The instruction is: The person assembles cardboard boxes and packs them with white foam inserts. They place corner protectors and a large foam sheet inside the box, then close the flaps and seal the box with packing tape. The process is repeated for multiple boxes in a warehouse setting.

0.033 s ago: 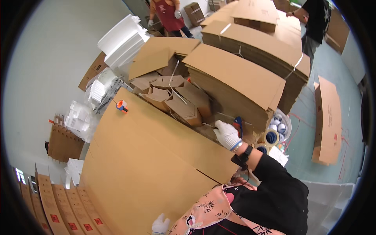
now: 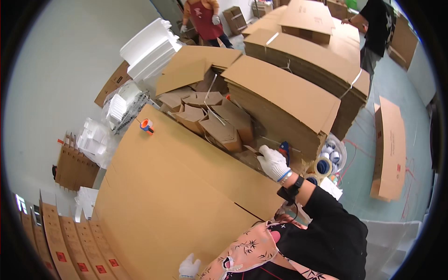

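Observation:
My right hand (image 2: 274, 163), in a white knit glove, is closed at the far right edge of a large flat cardboard sheet (image 2: 172, 186). A thin, narrow piece juts from its fingertips, too small to tell its kind. Just beyond that hand lies a blue and red tape dispenser (image 2: 284, 148). My left hand (image 2: 189, 267), also gloved in white, lies on the near part of the sheet with its fingers stretched out. On the sheet's far left corner sits an orange and blue tape dispenser (image 2: 146, 126).
Beyond the sheet are folded cardboard pieces (image 2: 210, 114) and tall stacks of flat cardboard (image 2: 284, 86). Tape rolls (image 2: 323, 166) stand at the right beside a tub (image 2: 339, 151). White foam pieces (image 2: 151, 49) are stacked at the left. Two people (image 2: 204, 21) stand farther back.
The whole view has shifted slightly. My right hand stays by the sheet's far edge, and my left hand stays on the sheet.

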Motion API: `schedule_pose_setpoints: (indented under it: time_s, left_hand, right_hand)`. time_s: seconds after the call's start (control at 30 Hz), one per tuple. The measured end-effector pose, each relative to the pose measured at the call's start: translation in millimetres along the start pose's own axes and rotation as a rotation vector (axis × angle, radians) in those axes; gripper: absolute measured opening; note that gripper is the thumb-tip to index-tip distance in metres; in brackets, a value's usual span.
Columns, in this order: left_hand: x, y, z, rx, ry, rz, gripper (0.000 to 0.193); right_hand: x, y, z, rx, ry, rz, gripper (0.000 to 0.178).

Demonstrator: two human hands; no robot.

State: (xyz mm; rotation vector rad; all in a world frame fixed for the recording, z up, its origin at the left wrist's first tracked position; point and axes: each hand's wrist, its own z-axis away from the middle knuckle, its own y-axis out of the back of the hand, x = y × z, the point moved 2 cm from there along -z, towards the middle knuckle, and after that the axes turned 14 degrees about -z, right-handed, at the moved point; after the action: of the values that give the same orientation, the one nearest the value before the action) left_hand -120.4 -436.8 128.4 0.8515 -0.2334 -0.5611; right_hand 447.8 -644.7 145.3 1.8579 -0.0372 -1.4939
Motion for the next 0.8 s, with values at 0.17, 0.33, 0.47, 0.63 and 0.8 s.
schedule_pose_setpoints:
  time_s: [0.17, 0.33, 0.47, 0.63, 0.8]
  left_hand:
    - [42, 42, -47, 0.056, -0.047, -0.028, 0.058]
    - [59, 33, -97, 0.006, 0.033, -0.286, 0.063]
    - [71, 37, -106, 0.012, -0.036, -0.343, 0.068]
    - [66, 46, -98, -0.02, -0.067, -0.357, 0.068]
    - [73, 50, -97, -0.034, -0.026, -0.355, 0.068]
  right_hand:
    - [-45, 41, 29, -0.009, -0.159, -0.25, 0.029]
    - [-112, 68, 41, 0.027, -0.247, -0.423, 0.028]
    - [-193, 83, 21, -0.156, -0.057, -0.733, 0.015]
    - [-331, 55, -18, -0.574, 0.081, -1.11, 0.014]
    - [-320, 115, -131, -0.026, 0.342, -0.642, 0.027]
